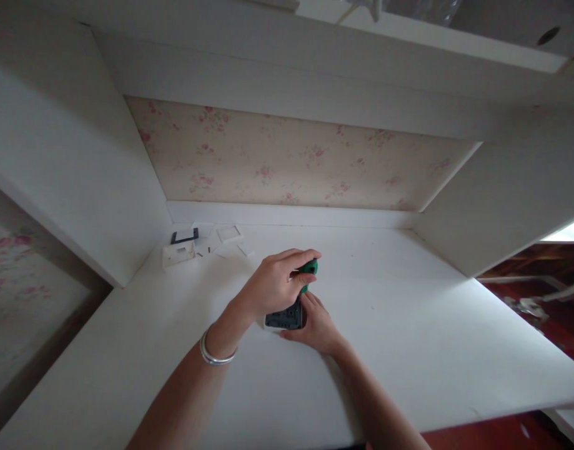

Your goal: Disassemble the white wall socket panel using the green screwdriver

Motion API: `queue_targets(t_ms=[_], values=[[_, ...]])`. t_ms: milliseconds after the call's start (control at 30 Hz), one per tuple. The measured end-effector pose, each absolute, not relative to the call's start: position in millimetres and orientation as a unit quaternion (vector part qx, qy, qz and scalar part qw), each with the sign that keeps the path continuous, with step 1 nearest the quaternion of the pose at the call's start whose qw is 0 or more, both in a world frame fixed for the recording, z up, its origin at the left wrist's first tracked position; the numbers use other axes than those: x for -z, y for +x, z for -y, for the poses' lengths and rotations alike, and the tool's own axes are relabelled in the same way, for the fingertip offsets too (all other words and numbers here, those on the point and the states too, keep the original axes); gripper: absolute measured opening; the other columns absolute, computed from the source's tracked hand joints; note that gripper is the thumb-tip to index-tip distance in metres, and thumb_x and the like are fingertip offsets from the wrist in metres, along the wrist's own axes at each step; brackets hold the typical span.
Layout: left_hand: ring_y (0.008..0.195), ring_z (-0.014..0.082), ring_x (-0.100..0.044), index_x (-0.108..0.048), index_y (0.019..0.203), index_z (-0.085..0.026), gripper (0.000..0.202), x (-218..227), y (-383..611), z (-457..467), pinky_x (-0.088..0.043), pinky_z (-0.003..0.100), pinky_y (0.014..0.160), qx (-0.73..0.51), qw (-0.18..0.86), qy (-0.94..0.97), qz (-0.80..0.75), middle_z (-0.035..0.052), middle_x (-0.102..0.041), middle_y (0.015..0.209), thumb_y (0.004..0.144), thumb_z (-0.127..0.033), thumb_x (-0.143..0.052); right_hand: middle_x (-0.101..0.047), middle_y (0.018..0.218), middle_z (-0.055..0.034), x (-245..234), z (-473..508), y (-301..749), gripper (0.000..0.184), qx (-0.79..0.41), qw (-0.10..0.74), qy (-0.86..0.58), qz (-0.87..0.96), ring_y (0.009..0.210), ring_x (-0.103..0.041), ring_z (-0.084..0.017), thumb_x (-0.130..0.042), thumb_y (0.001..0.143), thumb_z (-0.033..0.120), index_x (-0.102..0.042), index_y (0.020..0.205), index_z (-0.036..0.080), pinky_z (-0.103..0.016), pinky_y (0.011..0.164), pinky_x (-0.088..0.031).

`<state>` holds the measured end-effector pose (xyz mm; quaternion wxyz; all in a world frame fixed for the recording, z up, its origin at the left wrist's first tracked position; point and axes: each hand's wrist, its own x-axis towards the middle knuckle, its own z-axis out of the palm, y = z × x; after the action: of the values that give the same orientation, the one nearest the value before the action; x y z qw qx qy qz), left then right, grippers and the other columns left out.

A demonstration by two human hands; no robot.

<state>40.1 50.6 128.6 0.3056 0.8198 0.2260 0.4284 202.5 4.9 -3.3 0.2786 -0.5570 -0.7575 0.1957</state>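
Note:
My left hand (274, 284), with a silver bangle at the wrist, is closed around a green-handled screwdriver (309, 270) held upright over a small dark and white electrical part (283, 319) that lies on the white desk (409, 325). My right hand (315, 325) grips that part from its right side and holds it against the desk. The screwdriver's tip is hidden between my hands.
Several small white cover pieces (179, 254) and a black frame (184, 236) lie at the back left of the desk. White side panels rise left and right, with floral wallpaper (287, 162) behind and a shelf overhead. The desk's front edge is close.

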Motion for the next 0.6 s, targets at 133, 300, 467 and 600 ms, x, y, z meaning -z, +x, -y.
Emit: queue_targets(t_ms=[133,300,467,600], values=[[0.090,0.0174,-0.061,-0.058,0.119,-0.023,0.035,-127,43,-49,-0.052,0.028,0.078,-0.432,0.256,0.826,-0.256,0.0049,-0.064,0.101,0.085,-0.020,-0.059,-0.056,0.114,-0.0068,4,-5,201,0.079,-0.199,0.286,-0.552,0.757,0.106,-0.052,-0.027,-0.080,0.055,0.044,-0.048,0.124,0.023,-0.043,0.093,-0.041],[0.083,0.0154,-0.061,-0.057,0.115,-0.022,0.030,-127,48,-42,-0.052,0.026,0.074,-0.417,0.130,0.841,-0.318,0.0035,-0.063,0.092,0.087,-0.028,-0.059,-0.056,0.116,-0.0076,8,-5,202,0.076,-0.195,0.297,-0.542,0.762,0.109,-0.051,-0.028,-0.079,0.057,0.043,-0.049,0.123,0.023,-0.043,0.094,-0.041],[0.075,0.0160,-0.062,-0.059,0.108,-0.021,0.026,-121,58,-36,-0.052,0.026,0.066,-0.428,0.007,0.807,-0.406,0.0029,-0.062,0.087,0.088,-0.038,-0.056,-0.057,0.116,-0.0075,11,-4,202,0.072,-0.188,0.307,-0.541,0.760,0.108,-0.052,-0.027,-0.079,0.058,0.046,-0.051,0.119,0.023,-0.042,0.093,-0.042],[0.086,0.0179,-0.063,-0.056,0.113,-0.021,0.030,-118,59,-39,-0.055,0.029,0.074,-0.424,0.029,0.818,-0.388,0.0040,-0.063,0.096,0.089,-0.038,-0.055,-0.057,0.117,-0.0078,9,-5,201,0.075,-0.183,0.298,-0.541,0.765,0.109,-0.052,-0.027,-0.078,0.058,0.047,-0.049,0.123,0.023,-0.043,0.094,-0.041]])
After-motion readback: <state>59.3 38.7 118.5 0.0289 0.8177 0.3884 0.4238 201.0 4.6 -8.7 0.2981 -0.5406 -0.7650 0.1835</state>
